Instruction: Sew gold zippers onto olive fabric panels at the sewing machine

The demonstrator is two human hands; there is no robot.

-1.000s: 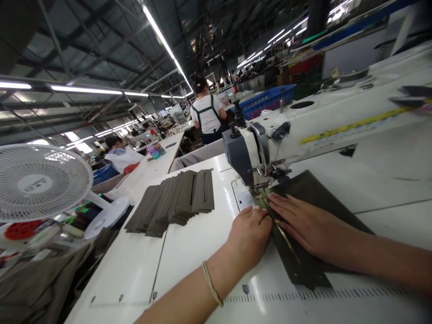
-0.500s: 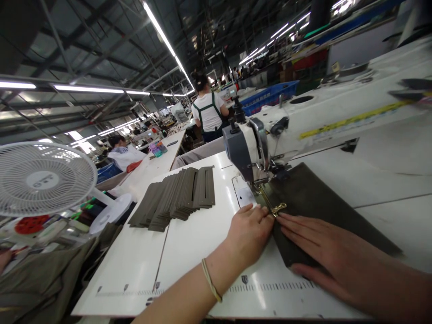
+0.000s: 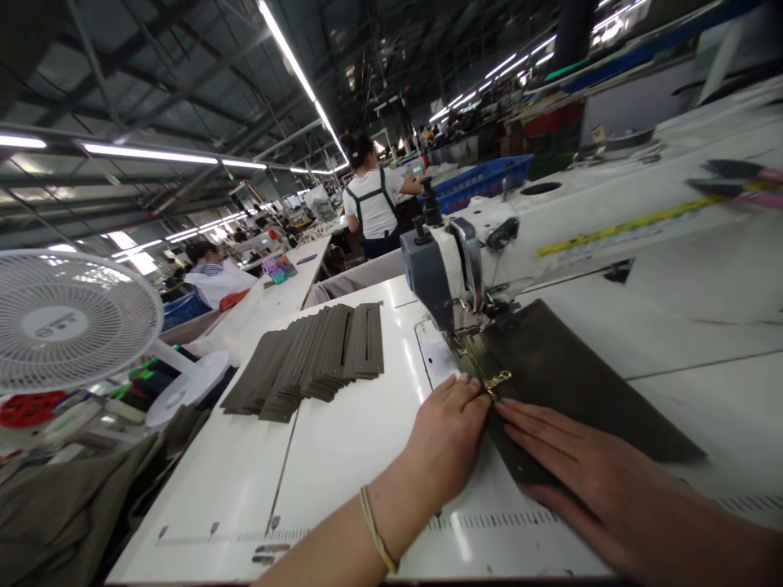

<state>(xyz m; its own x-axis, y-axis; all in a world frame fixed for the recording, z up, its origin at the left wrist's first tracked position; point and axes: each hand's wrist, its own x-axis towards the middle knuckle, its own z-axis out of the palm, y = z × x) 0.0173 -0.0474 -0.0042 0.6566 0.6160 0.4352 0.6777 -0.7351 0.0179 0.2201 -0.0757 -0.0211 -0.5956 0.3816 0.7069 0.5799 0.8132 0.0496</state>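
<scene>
A dark olive fabric panel point(image 3: 568, 383) lies under the presser foot of a sewing machine point(image 3: 434, 269). Along its left side runs a gold-toothed zipper, whose gold zipper pull point(image 3: 498, 379) lies just in front of the foot. My left hand point(image 3: 449, 432), with a band round the wrist, has its fingers curled together on the panel's left edge by the zipper; its fingertips are partly hidden. Flat on the panel, my right hand point(image 3: 587, 465) stretches its fingers toward the zipper pull.
Left of the machine lies a fanned row of olive fabric pieces point(image 3: 318, 350) with slots. A white fan point(image 3: 61, 322) and heaped olive fabric point(image 3: 67, 497) are at the far left. Scissors point(image 3: 727, 179) rest on the machine. A co-worker point(image 3: 373, 200) stands beyond the table.
The view has shifted slightly. Both hands and the panel keep nearly the same place at the machine. The co-worker's right arm now reaches farther out.
</scene>
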